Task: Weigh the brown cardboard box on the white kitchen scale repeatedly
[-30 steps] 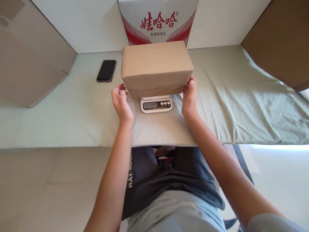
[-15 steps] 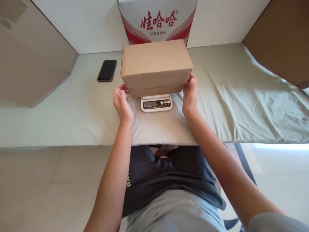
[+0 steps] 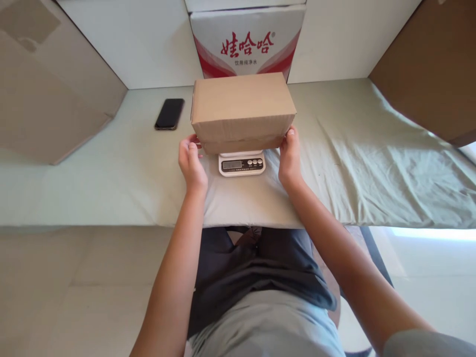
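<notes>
A plain brown cardboard box point(image 3: 243, 101) sits on or just above a white kitchen scale point(image 3: 241, 165), covering most of its platform. I cannot tell whether the box's full weight rests there. The scale's small display and round buttons show in front of the box; no reading is legible. My left hand point(image 3: 192, 161) is at the box's lower left corner, its fingertips partly hidden beneath the edge. At the lower right corner, my right hand point(image 3: 290, 156) grips the side with its fingers curled around the edge.
A black phone point(image 3: 170, 114) lies on the pale green cloth point(image 3: 148, 183) to the left. Behind the box stands a white and red carton point(image 3: 247, 29) with Chinese lettering. Large cardboard panels rise at the left point(image 3: 67, 94) and right point(image 3: 427, 69).
My view has tilted slightly upward. The box has sunk a little toward the scale, with both hands staying at its lower corners.
</notes>
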Motion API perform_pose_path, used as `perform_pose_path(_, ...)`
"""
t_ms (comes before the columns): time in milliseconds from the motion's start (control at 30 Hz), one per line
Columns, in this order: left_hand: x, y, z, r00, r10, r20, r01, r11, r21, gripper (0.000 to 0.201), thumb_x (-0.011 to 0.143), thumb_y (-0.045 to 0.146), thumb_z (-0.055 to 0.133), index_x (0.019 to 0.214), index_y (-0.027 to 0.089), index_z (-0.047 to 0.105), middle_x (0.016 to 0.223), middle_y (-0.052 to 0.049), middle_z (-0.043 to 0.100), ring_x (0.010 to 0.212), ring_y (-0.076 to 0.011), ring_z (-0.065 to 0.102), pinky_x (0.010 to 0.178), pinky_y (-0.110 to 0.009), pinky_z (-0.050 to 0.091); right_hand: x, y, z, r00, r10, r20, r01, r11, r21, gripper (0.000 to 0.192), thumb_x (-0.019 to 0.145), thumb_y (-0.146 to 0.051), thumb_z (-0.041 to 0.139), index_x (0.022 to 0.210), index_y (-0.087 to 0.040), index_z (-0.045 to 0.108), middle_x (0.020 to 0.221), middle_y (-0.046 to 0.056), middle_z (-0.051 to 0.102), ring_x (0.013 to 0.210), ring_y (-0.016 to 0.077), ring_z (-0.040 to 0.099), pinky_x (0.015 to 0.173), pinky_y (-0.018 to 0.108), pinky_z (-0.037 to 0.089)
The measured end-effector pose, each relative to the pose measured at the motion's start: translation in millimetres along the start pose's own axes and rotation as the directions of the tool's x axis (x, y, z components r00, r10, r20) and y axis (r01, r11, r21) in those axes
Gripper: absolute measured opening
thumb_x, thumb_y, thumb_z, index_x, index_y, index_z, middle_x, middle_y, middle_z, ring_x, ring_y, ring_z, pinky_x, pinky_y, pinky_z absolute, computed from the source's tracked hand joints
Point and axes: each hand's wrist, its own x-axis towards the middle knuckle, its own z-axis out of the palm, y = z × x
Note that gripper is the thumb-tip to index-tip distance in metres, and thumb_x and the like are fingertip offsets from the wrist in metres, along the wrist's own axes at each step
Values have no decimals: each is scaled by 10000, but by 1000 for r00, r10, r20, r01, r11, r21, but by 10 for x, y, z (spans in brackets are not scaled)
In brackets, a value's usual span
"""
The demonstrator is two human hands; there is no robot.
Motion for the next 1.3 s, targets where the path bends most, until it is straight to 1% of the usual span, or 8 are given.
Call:
perform_pose_path(167,0,46,16,999,43,-10,-42,999,17,659,967,792,475,1190,211,691,1190,-119,741,1054,-255,704,855,-381,562,0,-68,-17,1000,-5,0,5,999,31,616,1024,-750,323,1484,-382,504,1630,36,548,1574,279,485,1304,591,439)
perform_pose_path(267,-2,54,15,998,56,-8,-56,998,17,615,984,745,486,1183,200,692,1176,-115,741,1042,-244,696,863,-370,551,-5,-94,-2,1000,13,-21,-12,998,63,635,1006,-767,364,1474,-363,514,1622,44,562,1568,288,491,1318,611,412)
perform_pose_path(400,-14,53,-11,996,90,-3,-90,995,39,553,1012,668,488,1197,193,702,1198,-121,728,1120,-254,684,902,-368,547,-51,-196,58,998,47,-30,-43,993,111,619,1001,-755,399,1433,-344,562,1591,39,592,1571,300,482,1341,620,372)
perform_pose_path(600,-12,42,-30,996,90,-1,-90,995,43,521,1023,604,500,1259,195,720,1234,-126,735,1141,-257,693,910,-371,557,-117,-346,120,996,86,-17,-83,988,127,526,1005,-716,428,1336,-358,624,1502,26,644,1578,307,462,1365,601,345)
perform_pose_path(800,-4,46,-20,996,90,-1,-90,995,54,499,1025,588,511,1251,197,725,1221,-114,754,1144,-253,700,935,-376,566,-127,-339,101,994,107,-26,-103,987,120,542,992,-736,429,1362,-374,591,1553,21,602,1605,320,428,1373,626,326)
perform_pose_path(900,-12,61,-10,996,90,-5,-90,995,42,488,1017,577,535,1236,189,731,1195,-115,752,1122,-250,702,916,-368,573,-135,-340,91,994,102,-29,-97,987,129,555,997,-728,429,1406,-377,560,1590,18,577,1598,311,443,1374,620,335)
perform_pose_path(1100,-29,91,-1,997,78,-27,-78,997,-13,472,1016,537,540,1288,190,707,1239,-128,751,1123,-247,712,825,-329,583,-143,-396,96,999,17,-29,-14,996,92,524,1008,-676,445,1420,-375,561,1586,21,583,1582,306,466,1360,597,366)
perform_pose_path(1300,-25,88,-11,996,85,-24,-84,996,35,454,1018,521,526,1265,198,726,1224,-124,757,1132,-249,711,822,-332,589,-146,-446,108,1000,26,-2,-26,997,73,508,1012,-668,431,1376,-352,592,1538,33,620,1534,313,511,1321,589,420)
